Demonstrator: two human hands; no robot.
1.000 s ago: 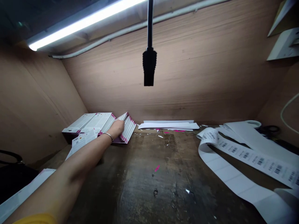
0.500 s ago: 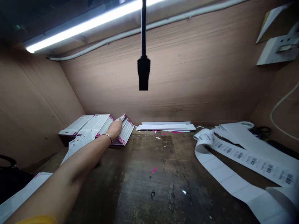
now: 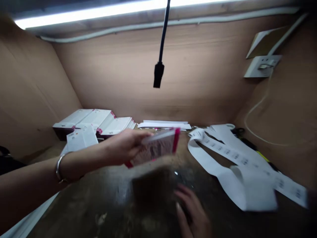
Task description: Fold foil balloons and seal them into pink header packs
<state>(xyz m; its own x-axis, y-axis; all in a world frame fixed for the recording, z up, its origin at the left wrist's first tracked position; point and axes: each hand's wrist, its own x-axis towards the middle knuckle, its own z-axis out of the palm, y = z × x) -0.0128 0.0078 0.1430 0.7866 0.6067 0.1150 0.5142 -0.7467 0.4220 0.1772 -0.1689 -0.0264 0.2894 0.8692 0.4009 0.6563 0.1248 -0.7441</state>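
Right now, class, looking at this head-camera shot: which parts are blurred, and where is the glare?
In the head view, the pink-edged pack in the left hand is motion-blurred, and the right hand is blurred more heavily. The fluorescent tube glares, blown out along the top edge.

Harsh white glare from a fluorescent tube (image 3: 99,12) along the top edge; dim, shadowy counter (image 3: 99,215) below. Heavy motion blur on the right hand (image 3: 193,211); walls (image 3: 29,82) bowed by wide-angle distortion toward the frame edges.
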